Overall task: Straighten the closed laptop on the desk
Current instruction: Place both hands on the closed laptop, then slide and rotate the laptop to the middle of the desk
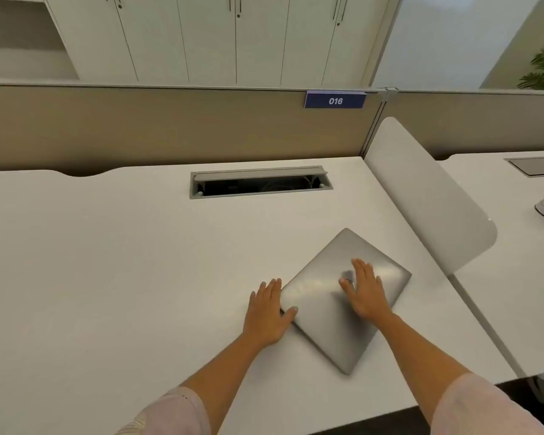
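Currently, the closed silver laptop lies skewed on the white surface, corners pointing near and far, toward the right side beside the white divider panel. The left hand rests flat at the laptop's left corner, fingers released, thumb on the lid. The right hand lies flat on the lid, fingers extended. A blue label on the far partition reads "016". No brand marking is legible on the laptop.

Surface materials and finishes

The laptop lid appears as brushed silver metal with a soft sheen. The desk top is a smooth, matt white laminate. The cable hatch near its back edge looks like matt grey metal.
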The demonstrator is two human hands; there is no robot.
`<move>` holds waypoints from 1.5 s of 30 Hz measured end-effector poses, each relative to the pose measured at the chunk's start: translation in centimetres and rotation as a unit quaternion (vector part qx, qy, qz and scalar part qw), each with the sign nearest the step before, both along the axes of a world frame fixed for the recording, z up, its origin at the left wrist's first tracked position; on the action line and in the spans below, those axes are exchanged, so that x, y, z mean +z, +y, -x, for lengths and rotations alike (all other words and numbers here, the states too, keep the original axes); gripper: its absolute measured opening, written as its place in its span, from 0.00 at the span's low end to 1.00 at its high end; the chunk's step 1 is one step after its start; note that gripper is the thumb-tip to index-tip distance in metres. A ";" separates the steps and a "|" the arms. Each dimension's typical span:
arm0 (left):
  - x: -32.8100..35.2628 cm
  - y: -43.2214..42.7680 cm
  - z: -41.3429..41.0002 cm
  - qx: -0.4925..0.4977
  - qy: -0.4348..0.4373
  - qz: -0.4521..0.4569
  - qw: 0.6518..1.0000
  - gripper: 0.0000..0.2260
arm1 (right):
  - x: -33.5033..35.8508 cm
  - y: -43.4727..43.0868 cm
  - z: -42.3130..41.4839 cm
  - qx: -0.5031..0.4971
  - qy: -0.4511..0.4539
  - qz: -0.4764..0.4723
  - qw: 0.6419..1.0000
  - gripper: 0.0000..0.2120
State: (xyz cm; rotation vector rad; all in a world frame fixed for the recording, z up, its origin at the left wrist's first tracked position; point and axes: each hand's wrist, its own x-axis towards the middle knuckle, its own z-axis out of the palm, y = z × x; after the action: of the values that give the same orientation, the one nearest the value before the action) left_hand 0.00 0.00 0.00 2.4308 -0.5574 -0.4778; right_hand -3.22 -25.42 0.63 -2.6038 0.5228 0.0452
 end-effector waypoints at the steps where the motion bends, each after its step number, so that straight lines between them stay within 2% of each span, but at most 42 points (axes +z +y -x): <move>1: -0.1 -0.7 0.0 0.014 0.018 0.009 1.000 0.34 | -0.1 -1.2 0.2 -0.011 -0.002 0.004 1.000 0.31; 4: 0.3 -2.3 0.2 0.053 0.059 -0.020 0.997 0.36 | -0.2 -5.1 0.7 -0.036 0.048 0.018 0.998 0.32; 6: 0.3 -3.3 0.2 0.073 0.053 -0.049 0.995 0.36 | -0.5 -7.2 0.9 -0.057 0.077 0.016 0.995 0.33; 12: 0.6 -5.2 0.2 0.153 0.062 -0.091 0.982 0.31 | -0.2 -10.9 0.7 -0.110 0.103 -0.032 0.988 0.39; 16: 1.1 -6.9 0.2 0.224 0.144 -0.060 0.962 0.36 | -0.2 -12.2 0.6 -0.157 0.103 -0.114 0.976 0.46; 18: 1.5 -7.6 -0.1 0.256 0.178 -0.054 0.949 0.39 | 0.0 -12.4 0.3 -0.170 0.108 -0.125 0.972 0.48; 21: 2.0 -8.2 -0.3 0.270 0.188 -0.087 0.940 0.40 | 0.4 -12.5 -0.4 -0.175 0.130 -0.083 0.972 0.48; 25: 2.7 -8.9 -0.7 0.291 0.210 -0.102 0.928 0.43 | 0.8 -12.3 -0.9 -0.204 0.123 -0.145 0.960 0.48; 32: 3.4 -9.1 -0.5 0.361 0.289 -0.045 0.886 0.46 | 1.2 -9.8 -2.4 -0.267 0.144 -0.139 0.943 0.49; 45: 2.8 -1.6 -3.3 0.446 0.303 0.035 0.841 0.47 | 1.3 -1.9 -6.4 -0.255 0.140 -0.129 0.948 0.49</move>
State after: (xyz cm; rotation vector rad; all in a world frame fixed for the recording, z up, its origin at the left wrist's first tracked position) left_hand 3.31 -1.63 2.79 1.9952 0.7873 -0.7216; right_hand 3.13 -27.34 1.89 -2.1481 1.1908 0.2932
